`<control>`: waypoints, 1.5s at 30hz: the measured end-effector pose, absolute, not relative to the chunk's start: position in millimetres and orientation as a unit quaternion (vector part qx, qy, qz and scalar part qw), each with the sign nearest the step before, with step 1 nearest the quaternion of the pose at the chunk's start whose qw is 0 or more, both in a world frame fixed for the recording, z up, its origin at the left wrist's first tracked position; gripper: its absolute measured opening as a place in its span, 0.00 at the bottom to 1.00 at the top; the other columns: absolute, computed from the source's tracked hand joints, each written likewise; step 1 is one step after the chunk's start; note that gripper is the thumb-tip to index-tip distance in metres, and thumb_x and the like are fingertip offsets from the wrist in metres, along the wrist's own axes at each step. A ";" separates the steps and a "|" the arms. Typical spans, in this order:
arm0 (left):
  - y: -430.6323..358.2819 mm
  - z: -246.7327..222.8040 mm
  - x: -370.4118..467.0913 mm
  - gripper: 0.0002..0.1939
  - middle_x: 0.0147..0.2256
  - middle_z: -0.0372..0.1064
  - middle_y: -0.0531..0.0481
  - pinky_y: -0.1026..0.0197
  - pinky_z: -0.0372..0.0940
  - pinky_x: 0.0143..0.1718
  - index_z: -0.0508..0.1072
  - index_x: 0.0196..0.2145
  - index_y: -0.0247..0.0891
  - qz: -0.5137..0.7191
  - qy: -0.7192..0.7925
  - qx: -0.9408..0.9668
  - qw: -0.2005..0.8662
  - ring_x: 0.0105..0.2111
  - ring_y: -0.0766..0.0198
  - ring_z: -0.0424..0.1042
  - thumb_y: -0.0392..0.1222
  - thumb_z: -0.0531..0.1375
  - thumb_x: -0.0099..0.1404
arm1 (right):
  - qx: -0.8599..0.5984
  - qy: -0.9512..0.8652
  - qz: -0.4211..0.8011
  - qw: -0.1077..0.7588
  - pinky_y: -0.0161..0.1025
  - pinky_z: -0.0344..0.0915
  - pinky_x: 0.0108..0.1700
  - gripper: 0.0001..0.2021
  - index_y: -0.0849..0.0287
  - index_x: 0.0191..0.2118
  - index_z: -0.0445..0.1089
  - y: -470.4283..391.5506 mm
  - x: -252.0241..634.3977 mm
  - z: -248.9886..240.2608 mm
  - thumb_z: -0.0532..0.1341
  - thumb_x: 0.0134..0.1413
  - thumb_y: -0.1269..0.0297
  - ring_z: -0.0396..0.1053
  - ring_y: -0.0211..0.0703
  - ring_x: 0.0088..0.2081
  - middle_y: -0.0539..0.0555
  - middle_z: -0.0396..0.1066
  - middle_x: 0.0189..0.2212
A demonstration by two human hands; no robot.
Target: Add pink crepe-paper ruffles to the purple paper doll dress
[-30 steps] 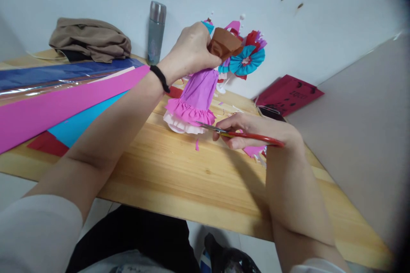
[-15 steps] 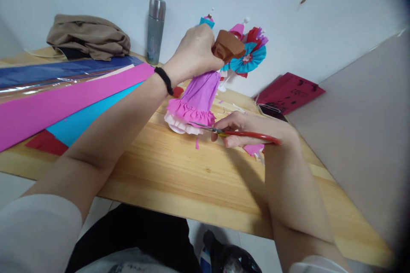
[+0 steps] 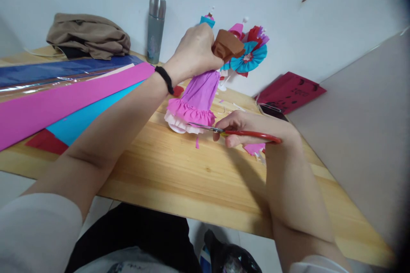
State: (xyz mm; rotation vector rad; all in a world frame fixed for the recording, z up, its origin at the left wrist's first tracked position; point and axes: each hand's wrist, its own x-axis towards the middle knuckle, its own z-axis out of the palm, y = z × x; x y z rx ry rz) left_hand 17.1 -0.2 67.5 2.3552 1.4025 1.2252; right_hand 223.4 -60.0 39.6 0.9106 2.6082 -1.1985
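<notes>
A paper doll point(image 3: 200, 89) stands on the table in a purple crepe skirt, with a pink ruffle and a pale pink frill at its hem. My left hand point(image 3: 197, 51) is closed round its upper part, beside a wide brown paper piece point(image 3: 228, 46); the fingertips are hidden. Red-handled scissors point(image 3: 251, 135) are in my right hand point(image 3: 238, 128), fingers wrapped about the handles. Their blades point left and lie at the hem, along the edge between ruffle and pale frill. Below the tips a small pink scrap point(image 3: 197, 142) rests on the wood.
Behind the doll are more crepe-paper figures, one with a blue pleated disc point(image 3: 251, 57). Left lie pink paper point(image 3: 73, 100), blue paper point(image 3: 92, 113) and a brown cloth point(image 3: 88, 36). A flask point(image 3: 155, 30) stands by the wall. A phone point(image 3: 272, 111) and magenta bag point(image 3: 290, 94) are right.
Hardly anything differs. The scissors and my right hand have shifted very slightly; my left hand keeps its hold on the doll.
</notes>
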 end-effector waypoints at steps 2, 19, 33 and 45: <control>1.8 66.5 16.1 0.10 0.36 0.80 0.35 0.51 0.62 0.34 0.79 0.25 0.37 0.412 0.461 0.783 0.068 0.45 0.41 0.76 0.46 0.62 0.53 | 0.301 0.863 -0.400 0.064 0.34 0.50 0.25 0.30 0.64 0.34 0.71 -60.0 223.6 39.7 0.60 0.57 0.35 0.50 0.32 0.23 0.45 0.55 0.21; 8.1 62.1 14.8 0.14 0.36 0.79 0.41 0.48 0.64 0.40 0.81 0.36 0.46 0.433 0.465 0.764 0.107 0.52 0.38 0.72 0.47 0.63 0.50 | 0.305 0.866 -0.393 0.051 0.31 0.50 0.23 0.25 0.62 0.33 0.70 -60.5 226.0 40.2 0.63 0.55 0.39 0.51 0.31 0.22 0.44 0.56 0.20; 3.5 60.7 18.1 0.11 0.31 0.76 0.42 0.50 0.63 0.40 0.79 0.33 0.46 0.432 0.477 0.763 0.067 0.47 0.43 0.73 0.47 0.60 0.53 | 0.309 0.873 -0.371 0.074 0.35 0.53 0.27 0.29 0.63 0.38 0.69 -61.7 221.6 43.0 0.56 0.59 0.35 0.53 0.34 0.25 0.46 0.57 0.24; -10.8 63.4 22.3 0.24 0.47 0.78 0.42 0.49 0.64 0.42 0.79 0.48 0.45 0.364 0.499 0.786 0.017 0.46 0.43 0.75 0.51 0.52 0.60 | 0.292 0.885 -0.353 0.080 0.33 0.52 0.25 0.35 0.64 0.33 0.68 -59.8 219.1 39.4 0.51 0.58 0.29 0.52 0.33 0.24 0.45 0.54 0.22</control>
